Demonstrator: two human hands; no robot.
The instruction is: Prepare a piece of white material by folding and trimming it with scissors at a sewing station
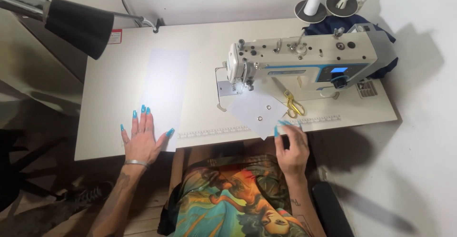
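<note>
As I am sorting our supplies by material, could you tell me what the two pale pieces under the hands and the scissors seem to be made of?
The long strip under the left hand looks like thin matte fabric or paper: flat, uncreased; I cannot tell which. The small piece pinched by the right hand looks alike, with two shiny, probably metal, rings. The scissors have glossy yellow handles, metal or plastic.

ahead of you: sewing machine [304, 58], yellow scissors [293, 104] just below it, thread cone [314, 0] behind — black lamp [78, 26] far left.
</note>
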